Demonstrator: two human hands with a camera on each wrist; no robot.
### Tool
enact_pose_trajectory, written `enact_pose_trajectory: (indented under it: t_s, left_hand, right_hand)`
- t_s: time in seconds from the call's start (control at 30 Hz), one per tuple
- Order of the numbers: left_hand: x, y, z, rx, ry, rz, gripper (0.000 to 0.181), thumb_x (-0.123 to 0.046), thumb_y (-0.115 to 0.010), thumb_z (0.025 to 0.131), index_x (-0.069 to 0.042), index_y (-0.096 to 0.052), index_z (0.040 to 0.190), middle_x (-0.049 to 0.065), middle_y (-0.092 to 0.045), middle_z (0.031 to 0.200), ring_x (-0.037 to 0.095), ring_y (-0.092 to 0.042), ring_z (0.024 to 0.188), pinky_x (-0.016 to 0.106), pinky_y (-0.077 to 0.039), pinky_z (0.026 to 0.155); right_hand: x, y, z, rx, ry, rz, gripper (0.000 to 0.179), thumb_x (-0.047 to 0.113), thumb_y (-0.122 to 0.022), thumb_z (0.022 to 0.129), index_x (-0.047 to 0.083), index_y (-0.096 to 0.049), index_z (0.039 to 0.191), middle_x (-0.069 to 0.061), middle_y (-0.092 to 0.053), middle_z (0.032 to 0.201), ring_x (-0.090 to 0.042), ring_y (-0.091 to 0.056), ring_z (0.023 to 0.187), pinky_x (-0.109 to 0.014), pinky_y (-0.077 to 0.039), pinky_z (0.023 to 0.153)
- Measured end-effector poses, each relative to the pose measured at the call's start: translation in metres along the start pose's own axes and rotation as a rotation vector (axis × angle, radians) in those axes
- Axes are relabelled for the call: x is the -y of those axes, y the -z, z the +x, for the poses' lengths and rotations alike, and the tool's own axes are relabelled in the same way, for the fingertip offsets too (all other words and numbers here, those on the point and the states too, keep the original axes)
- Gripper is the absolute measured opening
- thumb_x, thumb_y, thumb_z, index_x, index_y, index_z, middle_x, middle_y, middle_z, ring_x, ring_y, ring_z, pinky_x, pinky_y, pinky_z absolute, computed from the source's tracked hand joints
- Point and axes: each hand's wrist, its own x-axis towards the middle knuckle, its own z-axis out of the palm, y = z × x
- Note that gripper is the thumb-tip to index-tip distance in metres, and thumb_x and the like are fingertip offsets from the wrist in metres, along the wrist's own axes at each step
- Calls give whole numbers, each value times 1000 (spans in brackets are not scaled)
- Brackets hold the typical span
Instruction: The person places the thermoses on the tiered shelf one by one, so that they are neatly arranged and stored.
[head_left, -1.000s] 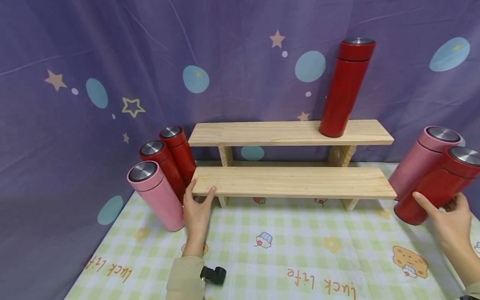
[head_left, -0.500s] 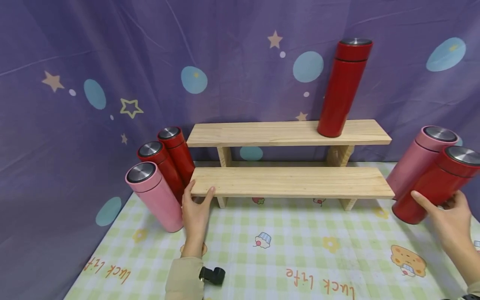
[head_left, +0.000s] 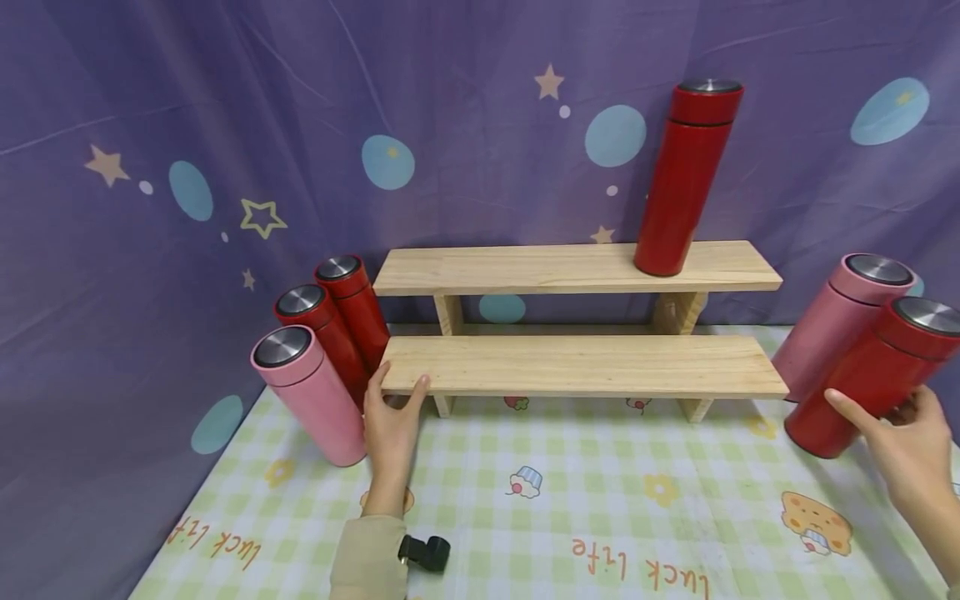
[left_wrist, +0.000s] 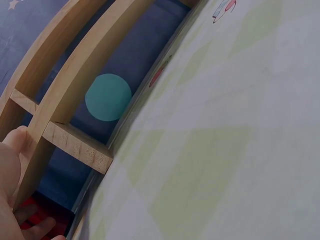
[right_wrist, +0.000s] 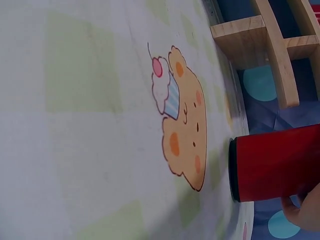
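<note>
A purple curtain [head_left: 480, 108] printed with stars [head_left: 550, 82] and blue ovals [head_left: 615, 136] hangs behind a green-checked tablecloth [head_left: 592, 467].

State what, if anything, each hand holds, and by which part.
The right hand holds a red flask by its lower body; the left hand grips the lower wooden shelf at its front left corner.

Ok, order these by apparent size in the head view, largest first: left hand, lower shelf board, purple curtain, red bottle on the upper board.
1. Purple curtain
2. Lower shelf board
3. Red bottle on the upper board
4. Left hand
</note>
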Motion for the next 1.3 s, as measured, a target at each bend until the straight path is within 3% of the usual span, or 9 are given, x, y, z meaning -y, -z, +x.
enact_pose_trajectory:
  t_s: [0.17, 0.27, 0.47, 0.6, 0.77, 0.83, 1.0, 1.13, 1.3]
  left_hand:
    - [0, 0, 0, 2, 1, 0, 78, -55, -74, 83, -24, -44, 148, 11, -44, 148, 33, -45, 129, 56, -36, 103]
    - [-1, -1, 0, 1, 2, 5, 78, -55, -74, 84, -24, -44, 148, 11, -44, 148, 34, -46, 129, 57, -36, 102]
    - [-2, -1, -1, 3, 4, 7, 77, -53, -75, 84, -23, -44, 148, 11, -44, 147, 34, -46, 129, 57, -36, 103]
    - [-3, 0, -1, 0, -1, 2, 76, -52, -75, 84, -23, -44, 147, 11, -44, 147, 34, -46, 129, 57, -36, 102]
    - [-4, 0, -2, 0, -3, 0, 76, -52, -75, 84, -23, -44, 147, 11, -44, 147, 34, -46, 129, 56, -37, 102]
    - [-4, 0, -1, 1, -4, 2, 77, -53, -75, 84, -23, -44, 148, 11, -44, 148, 34, -46, 129, 57, -36, 102]
    - [-3, 0, -2, 1, -5, 3, 77, -54, -74, 84, -24, -44, 148, 12, -44, 147, 35, -46, 129, 58, -36, 101]
    - [-2, 1, -2, 1, 1, 6, 76, -54, -74, 84, -24, -45, 147, 11, -45, 146, 35, -46, 129, 58, -36, 101]
    - [-2, 1, -3, 1, 0, 11, 76, -54, -74, 84, -24, -44, 147, 11, -46, 145, 34, -46, 128, 58, -35, 101]
  right_hand:
    - [-1, 4, -7, 12, 27, 46, 75, 32, -78, 86, 27, -34, 147, 22, -46, 110, 6, -42, 97, -3, -35, 67]
    - [0, 6, -11, 17, 39, 82, 70, 28, -79, 86, 31, -36, 141, 28, -43, 102, 7, -43, 96, -3, -35, 67]
    - [2, 6, -21, 31, 46, 84, 76, 26, -76, 89, 31, -30, 150, 24, -45, 119, 10, -42, 106, 0, -36, 79]
    - [5, 7, -29, 60, 93, 119, 70, 19, -76, 89, 34, -34, 143, 27, -46, 112, 11, -44, 105, -1, -38, 77]
    - [11, 8, -40, 106, 203, 208, 65, 5, -75, 88, 33, -43, 136, 27, -52, 108, 11, -50, 97, -2, -40, 70]
    - [14, 8, -44, 132, 235, 290, 65, -1, -74, 87, 30, -46, 136, 23, -55, 111, 10, -53, 97, -2, -41, 71]
    - [22, 5, -55, 195, 260, 447, 67, -6, -73, 86, 24, -48, 139, 17, -58, 117, 7, -56, 101, -3, -43, 74]
    - [30, 2, -63, 229, 282, 416, 68, -5, -71, 87, 24, -45, 143, 17, -56, 121, 7, -53, 106, -2, -41, 77]
    - [42, -3, -72, 287, 319, 480, 67, -9, -70, 87, 21, -47, 143, 13, -57, 123, 5, -54, 109, -3, -41, 79]
